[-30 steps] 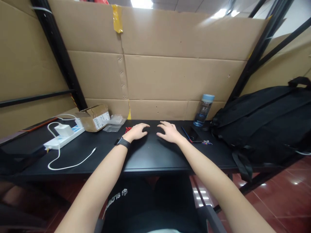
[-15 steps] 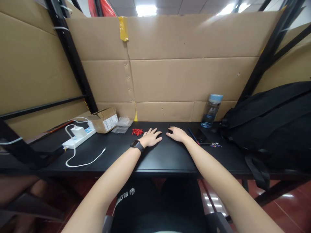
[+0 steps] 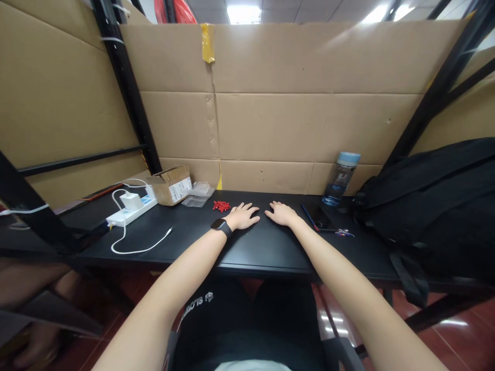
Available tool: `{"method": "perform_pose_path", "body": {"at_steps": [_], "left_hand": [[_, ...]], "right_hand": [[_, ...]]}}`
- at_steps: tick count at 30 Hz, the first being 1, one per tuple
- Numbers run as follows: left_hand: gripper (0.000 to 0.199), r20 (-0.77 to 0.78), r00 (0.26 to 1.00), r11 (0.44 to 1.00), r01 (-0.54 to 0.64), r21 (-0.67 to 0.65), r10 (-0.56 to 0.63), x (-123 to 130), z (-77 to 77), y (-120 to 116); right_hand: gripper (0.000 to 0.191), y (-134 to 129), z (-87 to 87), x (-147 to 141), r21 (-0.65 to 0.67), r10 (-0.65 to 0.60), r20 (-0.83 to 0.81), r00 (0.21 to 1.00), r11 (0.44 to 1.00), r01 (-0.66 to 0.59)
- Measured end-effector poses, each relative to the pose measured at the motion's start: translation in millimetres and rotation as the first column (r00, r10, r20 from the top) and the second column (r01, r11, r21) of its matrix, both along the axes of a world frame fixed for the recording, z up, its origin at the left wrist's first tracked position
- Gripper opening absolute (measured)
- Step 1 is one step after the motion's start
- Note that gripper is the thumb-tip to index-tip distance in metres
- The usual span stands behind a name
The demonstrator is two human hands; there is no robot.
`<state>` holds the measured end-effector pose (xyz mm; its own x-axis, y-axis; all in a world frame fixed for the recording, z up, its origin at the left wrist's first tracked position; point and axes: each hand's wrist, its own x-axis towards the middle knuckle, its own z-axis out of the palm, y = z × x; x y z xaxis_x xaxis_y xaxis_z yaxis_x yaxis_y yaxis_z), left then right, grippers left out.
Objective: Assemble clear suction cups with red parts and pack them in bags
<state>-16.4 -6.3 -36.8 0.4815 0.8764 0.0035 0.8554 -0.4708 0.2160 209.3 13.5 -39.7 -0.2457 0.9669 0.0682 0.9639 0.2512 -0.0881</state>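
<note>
My left hand [image 3: 242, 216] lies palm down on the black desk [image 3: 263, 252], its fingers spread and nothing in it. A dark watch [image 3: 221, 225] is on that wrist. Just left of its fingers is a small pile of red pieces [image 3: 221, 206], too small to make out singly. My right hand [image 3: 281, 213] rests on the desk a short way to the right, fingers apart and holding nothing. To the right of it lie a dark phone [image 3: 323, 217] and a bunch of small colourful trinkets [image 3: 344, 233].
An open cardboard box [image 3: 170, 186] and clear plastic bags [image 3: 199, 194] stand at the back left, near a white power strip [image 3: 133, 210] with a white cable [image 3: 141, 251]. A water bottle [image 3: 341, 179] and black backpack [image 3: 436, 206] are at the right. Another person's legs [image 3: 38, 288] show lower left.
The camera view has shifted and tilted slightly, so the scene sits a little further right in the picture. Both hands keep their place and pose on the desk.
</note>
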Motion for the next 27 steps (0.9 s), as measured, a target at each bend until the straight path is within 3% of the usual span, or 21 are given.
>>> {"method": "perform_pose_path", "body": {"at_steps": [15, 21, 24, 27], "left_hand": [[0.069, 0.008, 1.000, 0.999, 0.007, 0.040, -0.007, -0.1, -3.5, 1.7], [0.069, 0.006, 1.000, 0.999, 0.009, 0.042, -0.009, 0.2, -3.1, 1.1], [0.071, 0.004, 1.000, 0.999, 0.004, 0.039, -0.004, 0.8, -2.1, -0.1], [0.071, 0.001, 1.000, 0.999, -0.002, 0.037, 0.001, 1.5, -1.2, -1.2]], "right_hand": [[0.081, 10.8, 2.3, -2.5, -0.108, -0.007, 0.002, 1.000, 0.994, 0.007], [0.069, -1.4, -2.7, -6.5, 0.025, 0.007, 0.025, 1.000, 1.000, -0.008], [0.078, -10.1, -5.3, -12.8, 0.109, 0.024, 0.035, 0.999, 0.994, -0.028], [0.088, -14.2, -5.8, -16.3, 0.094, 0.024, 0.030, 0.999, 0.995, -0.027]]}}
